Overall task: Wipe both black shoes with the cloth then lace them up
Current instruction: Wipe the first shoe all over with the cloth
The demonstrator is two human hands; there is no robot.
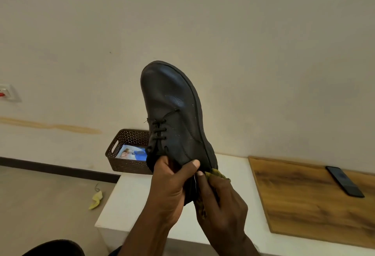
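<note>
Head view: my left hand (172, 184) keeps its grip around the heel of the black shoe (174, 117), lifting it toe-up above the tabletop (125, 201), so my right hand (221, 207), grasping the cloth (216, 173), can reach the heel side.

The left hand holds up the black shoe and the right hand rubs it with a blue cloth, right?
Not quite: the cloth is yellow-green, not blue. The head view shows the left hand holding up the black shoe while the right hand rubs it.
</note>
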